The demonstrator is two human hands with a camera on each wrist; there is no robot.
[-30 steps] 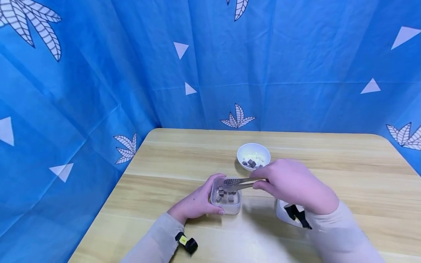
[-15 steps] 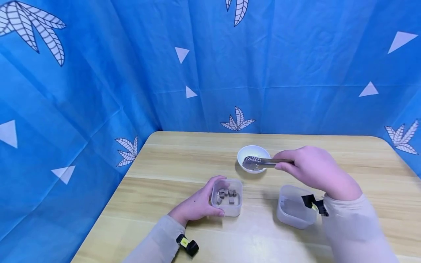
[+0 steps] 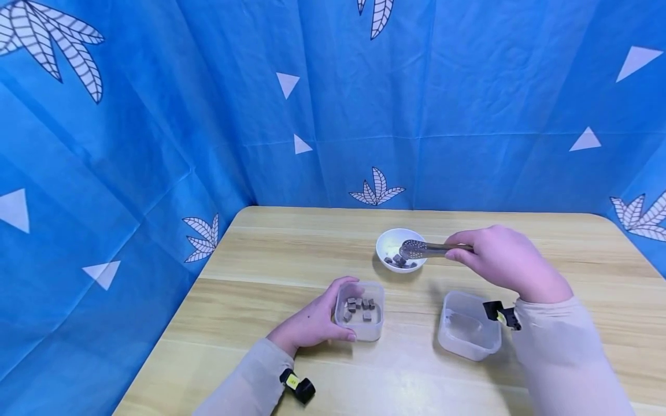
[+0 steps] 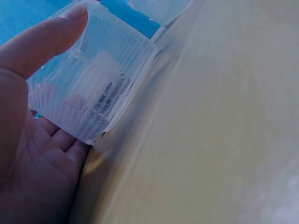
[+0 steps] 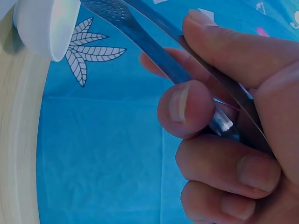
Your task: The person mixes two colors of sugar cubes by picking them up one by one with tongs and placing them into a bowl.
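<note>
My left hand (image 3: 319, 318) grips a clear plastic container (image 3: 370, 330) on the table, thumb on its near side and fingers around the far side. Several small dark cubes (image 3: 367, 316) lie on its floor. In the left wrist view the thumb presses the wall of the container (image 4: 117, 51). My right hand (image 3: 502, 260) holds metal tongs (image 3: 434, 249), their perforated tips over the white bowl (image 3: 385, 242). Dark cubes (image 3: 399, 261) and pale pieces are in that bowl. The right wrist view shows thumb and fingers curled round the two arms of the tongs (image 5: 154, 49).
A second clear plastic container (image 3: 468, 341) stands on the wooden table (image 3: 291, 248) below the right forearm. A blue cloth (image 3: 333, 104) with leaf and triangle prints hangs behind the table's back edge. Black wrist cameras (image 3: 298, 386) are strapped to both sleeves.
My right hand has carried the tongs from above the left container back and right to the bowl, and their tips have since shifted slightly right. The left hand keeps its grip.
</note>
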